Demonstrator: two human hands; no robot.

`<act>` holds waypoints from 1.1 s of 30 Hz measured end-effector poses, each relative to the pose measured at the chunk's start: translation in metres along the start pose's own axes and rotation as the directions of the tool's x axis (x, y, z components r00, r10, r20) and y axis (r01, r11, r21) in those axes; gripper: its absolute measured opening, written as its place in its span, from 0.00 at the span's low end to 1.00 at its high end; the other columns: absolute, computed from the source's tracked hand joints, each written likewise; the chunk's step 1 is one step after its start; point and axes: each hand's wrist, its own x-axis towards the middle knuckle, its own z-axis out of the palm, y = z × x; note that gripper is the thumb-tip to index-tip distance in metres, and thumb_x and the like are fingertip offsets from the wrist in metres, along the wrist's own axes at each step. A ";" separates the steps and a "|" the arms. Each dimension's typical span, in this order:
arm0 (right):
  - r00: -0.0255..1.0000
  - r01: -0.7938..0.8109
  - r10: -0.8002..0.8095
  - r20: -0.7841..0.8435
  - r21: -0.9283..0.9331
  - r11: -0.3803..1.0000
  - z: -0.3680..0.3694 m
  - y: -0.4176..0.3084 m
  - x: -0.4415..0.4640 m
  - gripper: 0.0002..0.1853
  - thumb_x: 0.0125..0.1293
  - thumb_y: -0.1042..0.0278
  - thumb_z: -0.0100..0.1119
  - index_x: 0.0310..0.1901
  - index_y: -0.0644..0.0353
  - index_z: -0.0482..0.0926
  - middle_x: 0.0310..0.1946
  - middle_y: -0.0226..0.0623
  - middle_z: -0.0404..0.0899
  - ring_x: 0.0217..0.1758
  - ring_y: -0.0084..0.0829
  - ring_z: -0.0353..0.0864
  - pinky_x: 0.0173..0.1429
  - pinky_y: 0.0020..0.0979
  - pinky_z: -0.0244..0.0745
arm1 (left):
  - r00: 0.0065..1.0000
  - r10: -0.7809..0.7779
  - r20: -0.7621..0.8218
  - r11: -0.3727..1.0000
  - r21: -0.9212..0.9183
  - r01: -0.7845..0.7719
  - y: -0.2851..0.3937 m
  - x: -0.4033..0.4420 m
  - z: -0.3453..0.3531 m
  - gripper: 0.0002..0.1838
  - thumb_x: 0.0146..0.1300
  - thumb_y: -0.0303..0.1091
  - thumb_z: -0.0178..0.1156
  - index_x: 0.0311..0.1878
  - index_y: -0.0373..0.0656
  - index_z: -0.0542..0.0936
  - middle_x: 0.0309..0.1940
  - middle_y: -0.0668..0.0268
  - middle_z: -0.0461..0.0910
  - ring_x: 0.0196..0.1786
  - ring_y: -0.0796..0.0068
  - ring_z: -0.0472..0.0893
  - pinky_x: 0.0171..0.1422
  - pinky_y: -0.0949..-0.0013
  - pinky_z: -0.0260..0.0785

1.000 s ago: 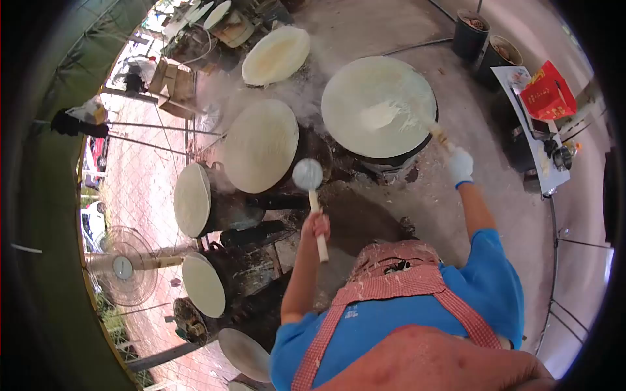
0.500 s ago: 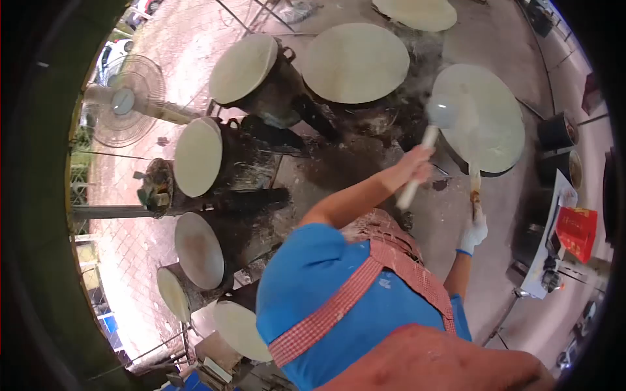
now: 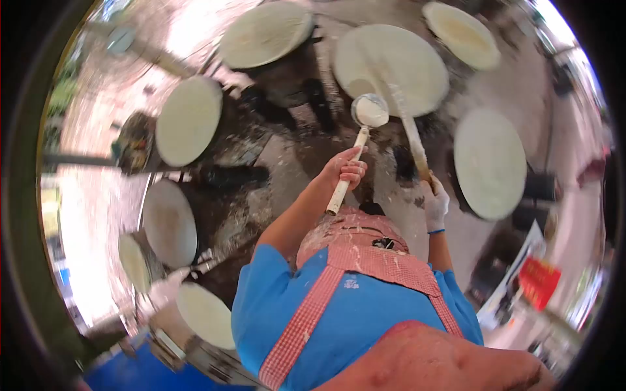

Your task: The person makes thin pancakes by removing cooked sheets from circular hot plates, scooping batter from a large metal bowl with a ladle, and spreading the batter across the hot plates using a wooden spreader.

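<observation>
Two hands hold tools: the bare left hand (image 3: 345,171) has its fingers wrapped round the handle of a ladle (image 3: 362,136) with white stuff in its bowl; the gloved right hand (image 3: 436,203) has its fingers closed on a paddle (image 3: 411,133) right of the ladle, its blade reaching over a large pan (image 3: 422,62) beyond the ladle

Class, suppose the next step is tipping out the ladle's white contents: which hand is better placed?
Probably the left hand: it grips the ladle, its bowl near the large pale disc. The gloved right hand is occupied, holding a long paddle.
</observation>
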 end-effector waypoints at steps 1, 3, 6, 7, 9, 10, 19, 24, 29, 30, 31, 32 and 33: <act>0.997 0.020 -0.020 0.074 0.000 1.000 0.011 -0.005 0.019 0.21 0.57 0.65 0.59 0.50 0.66 0.73 0.26 0.26 0.76 0.24 0.15 0.71 0.26 0.22 0.66 | 0.999 0.035 0.024 0.999 0.034 -0.036 0.007 -0.008 -0.001 0.08 0.64 0.40 0.49 0.42 0.50 0.68 0.13 0.74 0.55 0.10 0.89 0.55 0.08 0.84 0.49; 0.984 -0.003 0.027 0.176 -0.134 0.991 0.027 -0.013 0.065 0.19 0.57 0.64 0.58 0.48 0.66 0.75 0.20 0.23 0.71 0.20 0.13 0.67 0.23 0.19 0.62 | 0.991 0.127 0.040 0.992 -0.019 -0.127 0.019 -0.025 -0.009 0.08 0.63 0.39 0.50 0.43 0.50 0.69 0.14 0.74 0.56 0.10 0.89 0.55 0.08 0.85 0.48; 0.956 0.123 0.002 0.294 -0.406 0.906 0.074 -0.064 0.121 0.20 0.57 0.56 0.55 0.44 0.63 0.78 0.19 0.34 0.74 0.20 0.21 0.72 0.25 0.25 0.65 | 0.973 0.227 0.046 0.968 -0.122 -0.221 0.036 -0.046 -0.032 0.08 0.62 0.37 0.53 0.43 0.47 0.70 0.14 0.74 0.55 0.10 0.89 0.54 0.08 0.85 0.48; 0.948 0.173 -0.010 0.317 -0.492 0.853 0.093 -0.080 0.138 0.21 0.57 0.54 0.53 0.44 0.63 0.78 0.21 0.39 0.77 0.23 0.27 0.76 0.28 0.29 0.68 | 0.967 0.250 0.058 0.962 -0.126 -0.241 0.041 -0.053 -0.040 0.08 0.62 0.37 0.53 0.43 0.47 0.70 0.14 0.74 0.55 0.10 0.89 0.54 0.08 0.85 0.48; 0.929 0.308 -0.132 0.346 -0.524 0.794 0.132 -0.071 0.190 0.22 0.57 0.52 0.52 0.44 0.63 0.77 0.25 0.44 0.78 0.28 0.35 0.78 0.33 0.33 0.69 | 0.922 0.385 0.034 0.907 -0.197 -0.371 0.043 -0.071 -0.055 0.13 0.64 0.39 0.50 0.48 0.43 0.70 0.15 0.73 0.55 0.10 0.88 0.56 0.07 0.83 0.48; 0.901 0.416 -0.243 0.360 -0.555 0.720 0.148 -0.068 0.205 0.23 0.57 0.50 0.50 0.43 0.62 0.77 0.29 0.49 0.79 0.33 0.42 0.79 0.38 0.37 0.70 | 0.917 0.398 0.038 0.900 -0.211 -0.382 0.044 -0.081 -0.058 0.13 0.64 0.39 0.50 0.48 0.43 0.70 0.15 0.73 0.55 0.10 0.88 0.56 0.07 0.83 0.48; 0.792 0.595 -0.199 0.578 -0.654 0.466 0.257 -0.121 0.151 0.20 0.56 0.50 0.52 0.42 0.57 0.78 0.31 0.47 0.79 0.35 0.44 0.79 0.40 0.40 0.71 | 0.832 0.530 -0.166 0.764 -0.332 -0.553 0.103 -0.166 -0.074 0.10 0.63 0.38 0.52 0.46 0.50 0.70 0.14 0.73 0.55 0.10 0.88 0.53 0.08 0.84 0.47; 0.666 0.740 -0.342 0.663 -0.525 0.421 0.376 -0.123 0.172 0.25 0.50 0.49 0.58 0.48 0.52 0.75 0.32 0.47 0.78 0.33 0.45 0.79 0.38 0.41 0.72 | 0.856 0.490 -0.164 0.811 -0.274 -0.517 0.148 -0.198 -0.069 0.11 0.62 0.38 0.53 0.47 0.52 0.69 0.15 0.73 0.56 0.11 0.89 0.54 0.09 0.85 0.47; 0.406 0.899 -0.470 0.784 -0.435 0.052 0.472 -0.139 0.199 0.33 0.46 0.51 0.63 0.56 0.52 0.68 0.38 0.45 0.74 0.30 0.42 0.79 0.34 0.39 0.74 | 0.865 0.449 -0.223 0.861 -0.151 -0.486 0.171 -0.214 -0.071 0.12 0.62 0.39 0.54 0.48 0.55 0.69 0.17 0.73 0.57 0.12 0.89 0.54 0.09 0.85 0.48; 0.295 0.935 -0.574 0.764 -0.355 0.008 0.486 -0.138 0.211 0.29 0.46 0.52 0.62 0.50 0.56 0.71 0.37 0.45 0.74 0.30 0.42 0.79 0.35 0.39 0.74 | 0.877 0.426 -0.222 0.864 -0.188 -0.467 0.169 -0.216 -0.071 0.12 0.62 0.39 0.53 0.48 0.55 0.69 0.17 0.73 0.57 0.12 0.89 0.54 0.09 0.85 0.47; 0.293 0.933 -0.589 0.753 -0.359 0.005 0.497 -0.142 0.229 0.29 0.46 0.52 0.62 0.50 0.56 0.71 0.37 0.45 0.74 0.30 0.42 0.79 0.35 0.39 0.74 | 0.889 0.406 -0.211 0.866 -0.220 -0.448 0.173 -0.215 -0.068 0.12 0.62 0.39 0.53 0.48 0.56 0.69 0.17 0.73 0.57 0.12 0.89 0.54 0.09 0.85 0.47; 0.230 0.959 -0.492 0.840 -0.280 -0.031 0.502 -0.145 0.236 0.25 0.46 0.52 0.62 0.45 0.58 0.73 0.37 0.46 0.74 0.31 0.42 0.79 0.36 0.39 0.74 | 0.882 0.407 -0.236 0.884 -0.143 -0.446 0.175 -0.217 -0.066 0.11 0.62 0.40 0.52 0.48 0.56 0.69 0.17 0.73 0.56 0.12 0.89 0.54 0.09 0.85 0.46; 0.159 0.979 -0.391 0.907 -0.197 -0.059 0.509 -0.154 0.241 0.22 0.46 0.52 0.62 0.39 0.59 0.74 0.37 0.47 0.74 0.31 0.42 0.79 0.36 0.39 0.74 | 0.899 0.365 -0.244 0.881 -0.222 -0.418 0.175 -0.217 -0.064 0.11 0.63 0.40 0.51 0.48 0.56 0.69 0.16 0.73 0.56 0.12 0.89 0.54 0.09 0.85 0.46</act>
